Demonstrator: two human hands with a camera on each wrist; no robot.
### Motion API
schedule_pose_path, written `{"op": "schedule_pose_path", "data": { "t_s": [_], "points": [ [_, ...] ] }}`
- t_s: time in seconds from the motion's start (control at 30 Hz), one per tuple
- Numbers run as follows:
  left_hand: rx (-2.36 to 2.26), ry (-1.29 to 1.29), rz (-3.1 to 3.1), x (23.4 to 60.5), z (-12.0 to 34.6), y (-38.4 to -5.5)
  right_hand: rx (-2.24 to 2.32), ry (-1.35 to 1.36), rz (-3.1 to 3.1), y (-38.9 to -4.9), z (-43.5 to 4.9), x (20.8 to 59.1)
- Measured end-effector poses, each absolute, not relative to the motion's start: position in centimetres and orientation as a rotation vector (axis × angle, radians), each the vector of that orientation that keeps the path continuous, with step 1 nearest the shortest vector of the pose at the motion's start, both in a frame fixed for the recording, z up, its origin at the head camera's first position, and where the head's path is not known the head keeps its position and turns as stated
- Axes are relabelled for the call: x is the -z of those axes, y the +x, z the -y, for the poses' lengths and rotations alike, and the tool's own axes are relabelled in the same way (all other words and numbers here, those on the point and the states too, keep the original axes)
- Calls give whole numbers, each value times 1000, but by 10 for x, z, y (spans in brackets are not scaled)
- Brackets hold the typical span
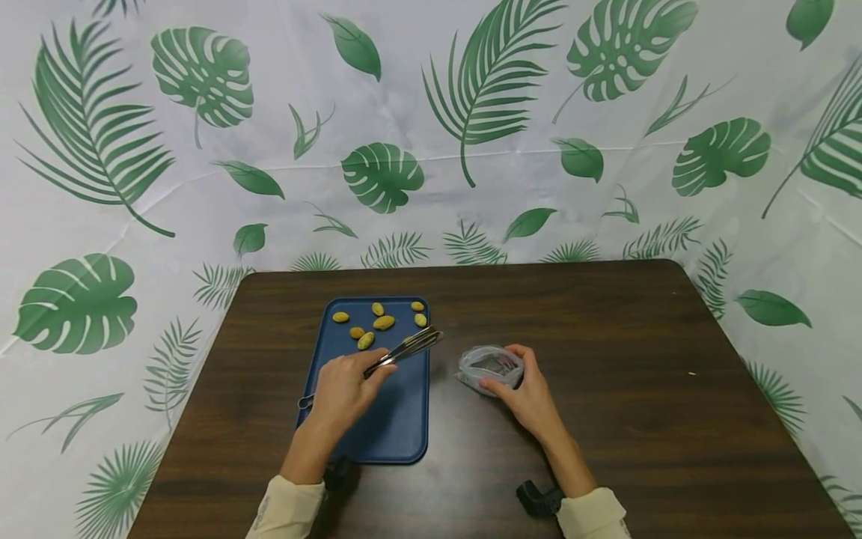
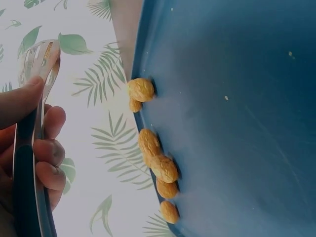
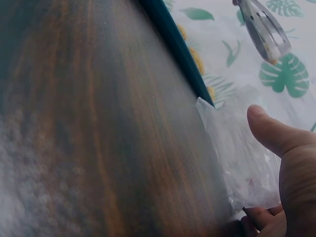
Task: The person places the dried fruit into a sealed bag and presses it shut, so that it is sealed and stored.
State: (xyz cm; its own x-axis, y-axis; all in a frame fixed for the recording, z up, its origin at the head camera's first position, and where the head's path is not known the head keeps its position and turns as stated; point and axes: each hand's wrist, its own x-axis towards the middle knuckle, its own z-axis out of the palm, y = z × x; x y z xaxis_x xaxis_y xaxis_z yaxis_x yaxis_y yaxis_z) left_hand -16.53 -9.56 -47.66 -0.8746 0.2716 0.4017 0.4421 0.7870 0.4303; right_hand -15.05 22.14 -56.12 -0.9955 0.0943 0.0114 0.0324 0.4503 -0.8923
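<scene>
In the head view my left hand [image 1: 345, 388] grips metal serving tongs [image 1: 416, 343] over the right side of a blue tray [image 1: 400, 419]. The tong heads reach just past the tray's right rim. A bit of yellow shows between them in the left wrist view. Several small, wrinkled, yellow oval pieces [image 1: 384, 323], like dried fruit, lie toward the tray's far end. To the right of the tray my right hand [image 1: 535, 397] holds a clear plastic bag [image 3: 242, 153] by its side, thumb near the rim. The bag's mouth faces up and stands open.
The dark wood-grain table [image 1: 606, 337] extends to the right of the bag, with a tiny yellow scrap [image 1: 692, 373] on it. Behind it hangs a white cloth [image 1: 417, 90] printed with green leaves. Small crumbs dot the tray's surface.
</scene>
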Motion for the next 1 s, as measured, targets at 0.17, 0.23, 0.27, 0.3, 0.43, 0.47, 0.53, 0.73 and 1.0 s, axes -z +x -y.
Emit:
{"op": "schedule_pose_path", "data": {
  "t_s": [0.17, 0.23, 0.27, 0.3, 0.43, 0.47, 0.53, 0.73, 1.0],
  "points": [
    [745, -571, 2663, 474, 91, -166, -1616, -123, 2623, -151, -221, 560],
    [740, -576, 2663, 473, 89, -167, -1615, -123, 2618, -151, -221, 560],
    [742, -578, 2666, 473, 88, -167, -1616, -121, 2615, -152, -221, 560],
    [744, -580, 2668, 473, 87, -167, -1615, -119, 2614, -152, -221, 560],
    [749, -589, 2671, 472, 83, -166, -1613, -107, 2610, -151, -222, 561],
    [751, -594, 2669, 472, 82, -166, -1613, -104, 2609, -151, -222, 561],
    [756, -604, 2663, 471, 81, -166, -1610, -98, 2608, -151, -222, 562],
    [777, -642, 2636, 471, 75, -166, -1615, -100, 2605, -152, -222, 563],
    [769, -680, 2632, 470, 66, -165, -1610, -101, 2610, -152, -222, 563]
  ]
}}
